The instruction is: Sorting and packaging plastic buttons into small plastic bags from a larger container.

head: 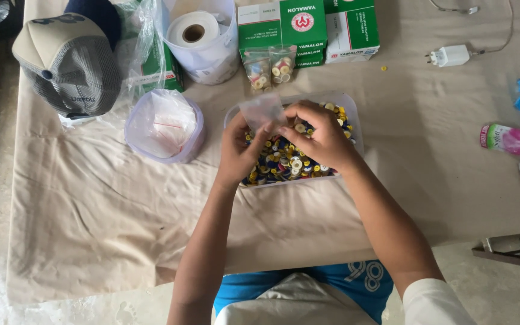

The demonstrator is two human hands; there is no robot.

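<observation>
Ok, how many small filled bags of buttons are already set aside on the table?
2. One filled bag and a second filled bag lean side by side against the green boxes, behind the button tray. Others may be hidden.

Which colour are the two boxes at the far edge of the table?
The boxes are green and white, with a red round mark on one; the head view shows this.

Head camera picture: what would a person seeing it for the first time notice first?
First, the clear tray at the table's centre, full of yellow, blue and white buttons. Over it, the left hand and the right hand hold a small clear bag together. Behind it stand green and white boxes, and a grey cap lies at far left.
</observation>
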